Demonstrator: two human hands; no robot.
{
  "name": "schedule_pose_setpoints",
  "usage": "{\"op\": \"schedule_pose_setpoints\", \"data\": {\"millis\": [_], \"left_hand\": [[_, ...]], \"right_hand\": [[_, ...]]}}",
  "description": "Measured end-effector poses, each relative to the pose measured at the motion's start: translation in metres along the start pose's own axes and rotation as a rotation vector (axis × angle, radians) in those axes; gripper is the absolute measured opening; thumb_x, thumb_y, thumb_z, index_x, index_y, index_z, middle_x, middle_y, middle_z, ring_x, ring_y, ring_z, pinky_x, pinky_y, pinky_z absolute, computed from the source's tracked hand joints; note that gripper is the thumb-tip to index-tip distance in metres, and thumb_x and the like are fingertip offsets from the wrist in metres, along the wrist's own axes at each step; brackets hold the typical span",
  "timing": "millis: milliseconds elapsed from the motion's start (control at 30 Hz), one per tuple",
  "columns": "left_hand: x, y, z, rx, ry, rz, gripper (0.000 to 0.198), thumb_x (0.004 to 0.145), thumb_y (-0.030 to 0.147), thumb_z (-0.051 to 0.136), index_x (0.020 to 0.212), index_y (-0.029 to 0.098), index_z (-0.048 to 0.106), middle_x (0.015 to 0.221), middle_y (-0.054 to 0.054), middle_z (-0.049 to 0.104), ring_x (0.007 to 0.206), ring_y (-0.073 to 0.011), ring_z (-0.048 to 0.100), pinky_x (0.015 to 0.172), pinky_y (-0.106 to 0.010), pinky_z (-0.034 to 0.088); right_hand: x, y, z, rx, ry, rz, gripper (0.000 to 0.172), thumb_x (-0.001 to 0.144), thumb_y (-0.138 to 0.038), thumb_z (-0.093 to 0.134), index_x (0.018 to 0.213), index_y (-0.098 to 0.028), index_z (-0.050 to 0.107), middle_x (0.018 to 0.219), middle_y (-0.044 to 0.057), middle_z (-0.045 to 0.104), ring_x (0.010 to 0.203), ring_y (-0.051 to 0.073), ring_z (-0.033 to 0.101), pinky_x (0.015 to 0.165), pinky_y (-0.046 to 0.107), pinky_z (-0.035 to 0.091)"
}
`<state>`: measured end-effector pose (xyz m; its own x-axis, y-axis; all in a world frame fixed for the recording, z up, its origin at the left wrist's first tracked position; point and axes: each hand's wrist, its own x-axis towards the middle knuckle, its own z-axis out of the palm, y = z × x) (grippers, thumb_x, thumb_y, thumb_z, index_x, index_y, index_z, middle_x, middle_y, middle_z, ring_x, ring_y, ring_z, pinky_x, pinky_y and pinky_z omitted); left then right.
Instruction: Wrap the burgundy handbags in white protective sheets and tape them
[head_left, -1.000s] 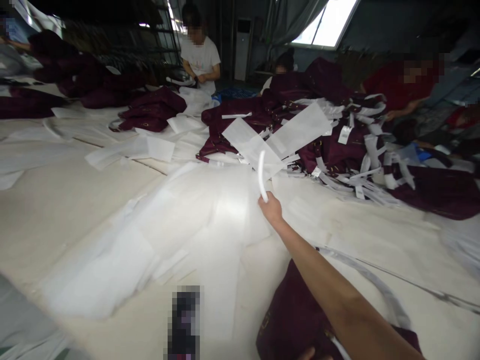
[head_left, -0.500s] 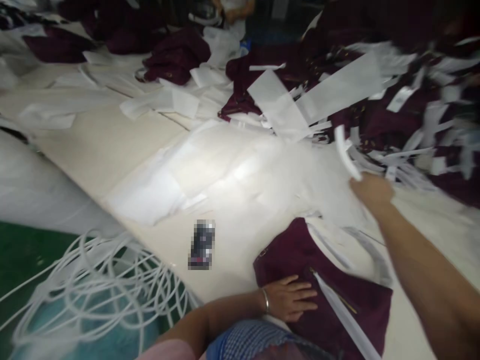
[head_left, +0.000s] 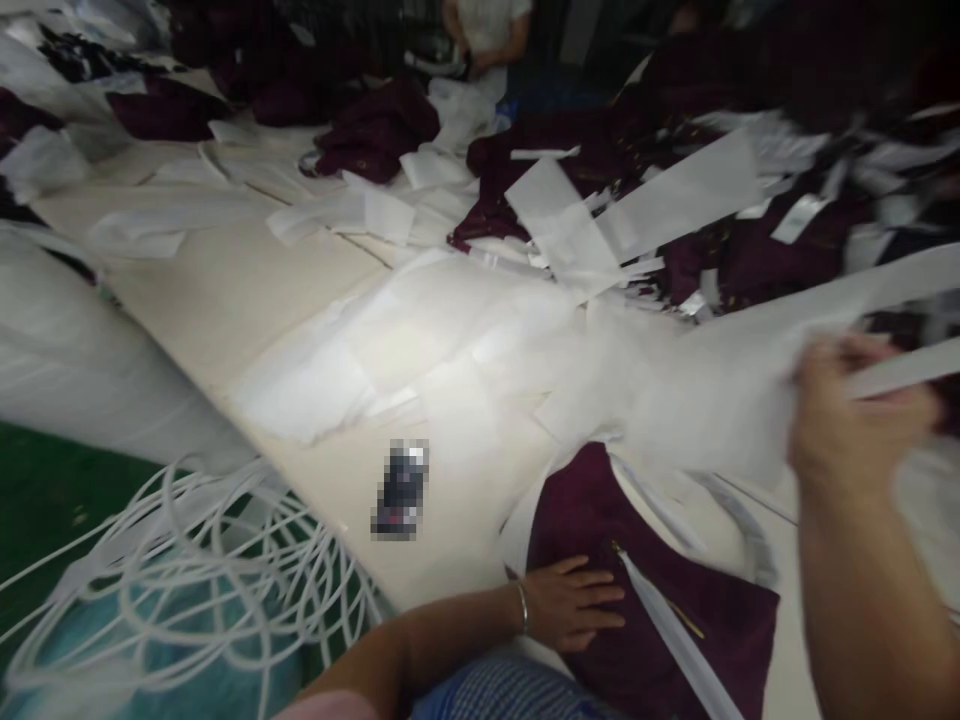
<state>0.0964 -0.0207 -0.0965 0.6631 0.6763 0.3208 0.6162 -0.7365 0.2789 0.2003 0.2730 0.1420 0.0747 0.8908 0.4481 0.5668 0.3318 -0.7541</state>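
Note:
My left hand (head_left: 574, 605) lies flat on a maroon bag (head_left: 705, 580), fingers spread. The bag has a gold zip, and a long white strip (head_left: 671, 625) runs down over it from a pull near its middle. To the right, my right hand (head_left: 855, 410) is raised above the table, blurred, with its fingers closed round a white strip (head_left: 911, 368). A thin white sheet (head_left: 720, 390) passes beside or behind that hand; whether the fingers hold it too I cannot tell. Wrapped white straps (head_left: 742, 515) curve behind the bag.
Thin white sheets (head_left: 420, 340) cover the table's middle. A pixelated dark object (head_left: 401, 490) lies left of the bag. Maroon bags (head_left: 375, 130) and paper scraps crowd the back. White cord (head_left: 210, 580) is coiled at lower left. A person (head_left: 487, 40) stands behind the table.
My right hand has moved right and nearer to me, and a broad white sheet now stretches out around it. My left hand stays flat on the bag. The view has shifted slightly.

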Motion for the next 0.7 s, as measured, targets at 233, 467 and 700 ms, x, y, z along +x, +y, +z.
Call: {"op": "schedule_pose_setpoints", "data": {"millis": [233, 467, 700], "left_hand": [[0.002, -0.001, 0.04, 0.244, 0.328, -0.024, 0.046, 0.081, 0.05, 0.041, 0.118, 0.042, 0.067, 0.143, 0.007, 0.048, 0.142, -0.0206, 0.031, 0.108, -0.04, 0.043], [-0.005, -0.004, 0.011, 0.215, 0.237, -0.02, 0.052, 0.083, 0.046, 0.042, 0.131, 0.035, 0.059, 0.146, 0.003, 0.045, 0.143, -0.0191, 0.029, 0.112, -0.032, 0.035], [-0.009, 0.003, 0.037, -0.014, 0.11, -0.072, 0.057, 0.085, 0.041, 0.045, 0.141, 0.03, 0.048, 0.151, 0.002, 0.034, 0.145, -0.0186, 0.022, 0.112, -0.033, 0.034]], "right_hand": [[-0.043, 0.048, 0.087, 0.141, -0.374, 0.292, 0.06, 0.077, -0.059, 0.064, 0.112, -0.011, 0.067, 0.084, 0.006, 0.069, 0.075, 0.018, 0.061, 0.073, 0.033, 0.05], [-0.054, 0.109, 0.125, -0.512, -0.869, 0.235, 0.036, 0.087, -0.038, 0.057, 0.114, -0.017, 0.067, 0.097, 0.009, 0.071, 0.094, 0.025, 0.064, 0.085, 0.035, 0.048], [-0.072, 0.074, 0.14, -0.682, -0.673, 0.118, 0.061, 0.099, -0.043, 0.031, 0.154, -0.02, 0.018, 0.142, 0.017, 0.043, 0.112, 0.026, 0.059, 0.09, 0.036, 0.048]]}}
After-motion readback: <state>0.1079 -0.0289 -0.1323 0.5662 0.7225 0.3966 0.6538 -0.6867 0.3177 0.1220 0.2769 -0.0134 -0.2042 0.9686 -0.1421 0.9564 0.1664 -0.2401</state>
